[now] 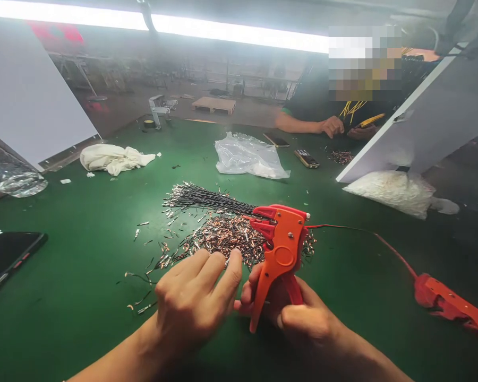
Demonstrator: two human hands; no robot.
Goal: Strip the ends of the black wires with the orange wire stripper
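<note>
My right hand (298, 315) is closed around the handles of an orange wire stripper (281, 246), whose jaws point up and left over a pile of copper-coloured terminals (227, 239). My left hand (197, 300) hovers at the near edge of that pile, fingers curled together in a pinch at a small piece I cannot make out. A bundle of thin black wires (207, 199) lies just beyond the pile. A thin red wire (354, 229) runs right from the stripper's head.
A green mat (83, 297) covers the table. On it lie a second orange tool (454, 305) at right, a crumpled plastic bag (247, 156), a white cloth (111, 158), a phone (3, 257) at left and a white bag (394, 191). A person (330, 126) works across the table.
</note>
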